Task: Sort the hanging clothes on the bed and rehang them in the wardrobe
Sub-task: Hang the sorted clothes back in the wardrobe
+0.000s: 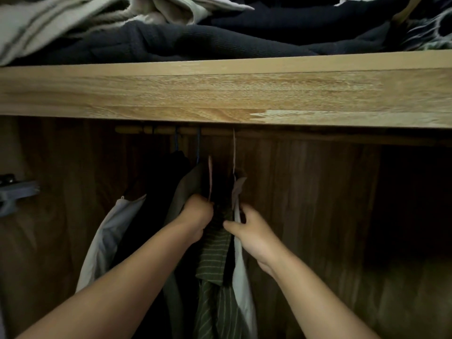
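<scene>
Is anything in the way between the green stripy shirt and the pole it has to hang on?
Nothing visible blocks it. The left hand and right hand hold the green striped shirt just below the rail. The gap above it, between the blue hangers and the pale hanger, looks free, though it is dark there.

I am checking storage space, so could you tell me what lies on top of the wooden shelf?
Folded dark knitwear and a pale striped garment lie on the wooden shelf; anything beneath or behind them is hidden.
</scene>
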A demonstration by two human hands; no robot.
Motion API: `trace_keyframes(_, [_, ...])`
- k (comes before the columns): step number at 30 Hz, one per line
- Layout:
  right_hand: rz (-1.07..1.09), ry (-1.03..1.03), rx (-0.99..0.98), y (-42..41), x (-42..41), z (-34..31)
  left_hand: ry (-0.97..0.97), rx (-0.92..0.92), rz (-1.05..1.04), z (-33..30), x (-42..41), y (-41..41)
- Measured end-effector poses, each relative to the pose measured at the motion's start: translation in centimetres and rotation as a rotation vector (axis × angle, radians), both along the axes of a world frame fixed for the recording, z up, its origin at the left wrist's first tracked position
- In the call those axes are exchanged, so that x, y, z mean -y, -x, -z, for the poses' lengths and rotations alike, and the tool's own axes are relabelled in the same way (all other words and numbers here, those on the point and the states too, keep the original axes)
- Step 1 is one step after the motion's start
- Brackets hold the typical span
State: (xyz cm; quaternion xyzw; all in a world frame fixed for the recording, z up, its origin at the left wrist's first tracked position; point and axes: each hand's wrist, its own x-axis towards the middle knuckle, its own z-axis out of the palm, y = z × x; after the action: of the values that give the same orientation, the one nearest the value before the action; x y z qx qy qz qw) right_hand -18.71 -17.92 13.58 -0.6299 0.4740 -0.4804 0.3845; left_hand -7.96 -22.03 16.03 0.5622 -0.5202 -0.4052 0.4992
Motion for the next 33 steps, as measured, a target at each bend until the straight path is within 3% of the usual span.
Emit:
trace_keyframes(16, [0.066, 0.032, 0.057, 1.5, -0.2, -0.2, 0.324, -0.117, -0.054, -5.1, -0.3, -0.3])
trace_keyframes(33, [0.075, 0.046, 0.058, 1.7, 0.2, -0.1, 0.329, -0.088, -0.055, -4.4, 2.8, -0.1])
